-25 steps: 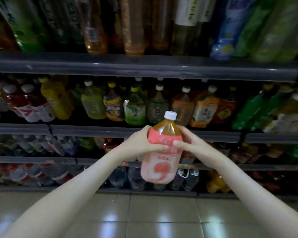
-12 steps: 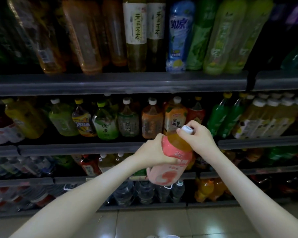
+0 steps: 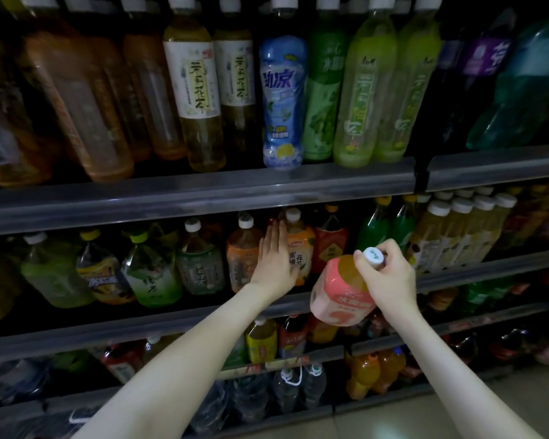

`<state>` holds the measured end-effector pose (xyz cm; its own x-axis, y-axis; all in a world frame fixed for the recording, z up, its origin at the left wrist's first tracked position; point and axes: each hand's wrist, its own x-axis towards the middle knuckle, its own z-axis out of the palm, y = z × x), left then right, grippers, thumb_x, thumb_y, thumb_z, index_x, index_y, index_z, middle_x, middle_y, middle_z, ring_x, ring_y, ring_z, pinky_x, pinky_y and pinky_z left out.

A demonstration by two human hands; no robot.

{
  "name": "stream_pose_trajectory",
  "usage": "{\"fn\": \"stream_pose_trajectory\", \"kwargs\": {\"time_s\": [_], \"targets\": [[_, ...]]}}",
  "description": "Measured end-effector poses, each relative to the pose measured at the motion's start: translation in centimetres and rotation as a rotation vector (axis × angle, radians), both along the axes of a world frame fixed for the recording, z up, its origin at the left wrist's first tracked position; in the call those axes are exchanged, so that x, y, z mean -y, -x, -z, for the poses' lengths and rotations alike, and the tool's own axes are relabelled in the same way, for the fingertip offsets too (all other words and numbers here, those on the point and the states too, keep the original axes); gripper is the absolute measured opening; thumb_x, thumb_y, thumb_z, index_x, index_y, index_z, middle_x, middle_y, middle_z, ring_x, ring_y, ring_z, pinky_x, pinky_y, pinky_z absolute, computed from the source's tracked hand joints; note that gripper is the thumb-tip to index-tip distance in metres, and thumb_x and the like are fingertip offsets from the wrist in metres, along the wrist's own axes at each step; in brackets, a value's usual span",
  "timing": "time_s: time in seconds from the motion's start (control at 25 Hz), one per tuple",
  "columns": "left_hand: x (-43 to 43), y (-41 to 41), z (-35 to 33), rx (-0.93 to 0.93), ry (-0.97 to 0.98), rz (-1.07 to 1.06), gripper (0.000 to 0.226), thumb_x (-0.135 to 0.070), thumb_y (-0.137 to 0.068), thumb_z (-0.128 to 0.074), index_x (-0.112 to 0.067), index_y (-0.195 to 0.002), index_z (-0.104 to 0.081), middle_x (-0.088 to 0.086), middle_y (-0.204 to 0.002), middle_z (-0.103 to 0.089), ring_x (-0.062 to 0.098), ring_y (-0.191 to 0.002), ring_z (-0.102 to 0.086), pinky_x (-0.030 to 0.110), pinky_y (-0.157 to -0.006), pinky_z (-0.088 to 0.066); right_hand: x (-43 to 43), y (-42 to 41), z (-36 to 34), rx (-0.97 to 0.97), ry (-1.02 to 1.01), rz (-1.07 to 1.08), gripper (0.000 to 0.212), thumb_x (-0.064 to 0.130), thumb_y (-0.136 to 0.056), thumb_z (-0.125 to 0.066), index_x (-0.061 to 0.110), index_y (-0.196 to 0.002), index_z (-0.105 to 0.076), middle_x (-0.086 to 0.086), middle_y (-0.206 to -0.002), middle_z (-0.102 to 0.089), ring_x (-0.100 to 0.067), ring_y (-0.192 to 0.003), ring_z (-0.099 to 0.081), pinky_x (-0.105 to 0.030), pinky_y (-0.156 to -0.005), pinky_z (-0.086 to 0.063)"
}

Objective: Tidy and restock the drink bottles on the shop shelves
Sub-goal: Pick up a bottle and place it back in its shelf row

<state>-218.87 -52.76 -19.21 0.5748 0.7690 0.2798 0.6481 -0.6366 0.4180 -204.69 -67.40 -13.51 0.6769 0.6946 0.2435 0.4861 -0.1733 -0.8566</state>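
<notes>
Right hand (image 3: 390, 277) holds pink bottle (image 3: 339, 299) (off shelf edge (image 3: 171, 324)).

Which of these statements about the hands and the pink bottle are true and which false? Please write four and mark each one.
1. The right hand holds the pink bottle at its white cap. True.
2. The left hand also grips the pink bottle. False: it reaches, open, between shelf bottles.
3. The pink bottle stands on the middle shelf. False: it is held in front of it, tilted.
4. A blue bottle stands on the upper shelf. True.
</notes>
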Motion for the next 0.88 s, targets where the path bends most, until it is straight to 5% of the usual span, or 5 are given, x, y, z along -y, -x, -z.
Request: {"fn": "stream_pose_trajectory", "kwargs": {"time_s": [0.16,0.36,0.56,0.72,0.88], "targets": [[-0.4,-1.0,0.3,-0.017,-0.009,-0.091,0.1,-0.04,-0.085,-0.063,0.001,-0.149,0.002,0.022,-0.14,-0.026,0.039,-0.128,-0.024,0.042,-0.11,-0.021,-0.2,-0.8,0.1,0.011,-0.029,0.094,0.028,0.03,-0.088,-0.064,0.008,-0.081,-0.047,-0.001,-0.069,-0.054,-0.013,-0.063,-0.051,-0.028,-0.055,-0.037],[-0.2,-1.1,-0.4,0.155,-0.181,-0.211,0.057,-0.039,-0.083,-0.067,-0.005,-0.126,-0.054,0.023,-0.106,-0.049,0.041,-0.097,-0.047,0.045,-0.081,-0.042,-0.5,-0.4,0.6,-0.002,-0.088,0.182,0.027,0.03,-0.089,-0.062,0.008,-0.086,-0.048,0.002,-0.072,-0.053,-0.011,-0.065,-0.051,-0.03,-0.056,-0.038],[2.4,-0.6,-0.5,0.213,0.012,0.094,0.046,-0.024,-0.087,-0.062,-0.008,-0.127,-0.044,0.013,-0.122,-0.051,0.029,-0.115,-0.045,0.038,-0.09,-0.043,-0.5,-0.3,0.5,0.018,-0.107,0.231,0.026,0.031,-0.09,-0.062,0.009,-0.086,-0.049,0.002,-0.073,-0.054,-0.018,-0.068,-0.051,-0.033,-0.063,-0.037],[3.7,-0.5,-0.1,0.081,-0.366,0.186,0.053,-0.018,-0.071,-0.075,-0.007,-0.12,-0.058,0.011,-0.103,-0.064,0.029,-0.095,-0.063,0.035,-0.071,-0.055,0.3,-0.5,0.8,0.018,-0.107,0.259,0.026,0.033,-0.09,-0.061,0.01,-0.088,-0.049,0.001,-0.074,-0.055,-0.023,-0.071,-0.054,-0.036,-0.065,-0.042],[3.7,-0.6,0.2,0.009,-0.51,0.202,0.041,-0.026,-0.067,-0.077,-0.011,-0.103,-0.063,0.007,-0.089,-0.066,0.024,-0.08,-0.066,0.03,-0.062,-0.055,0.9,-0.4,1.0,0.021,-0.109,0.252,0.025,0.033,-0.091,-0.06,0.011,-0.088,-0.048,0.004,-0.073,-0.054,-0.02,-0.07,-0.053,-0.034,-0.063,-0.039]]}}
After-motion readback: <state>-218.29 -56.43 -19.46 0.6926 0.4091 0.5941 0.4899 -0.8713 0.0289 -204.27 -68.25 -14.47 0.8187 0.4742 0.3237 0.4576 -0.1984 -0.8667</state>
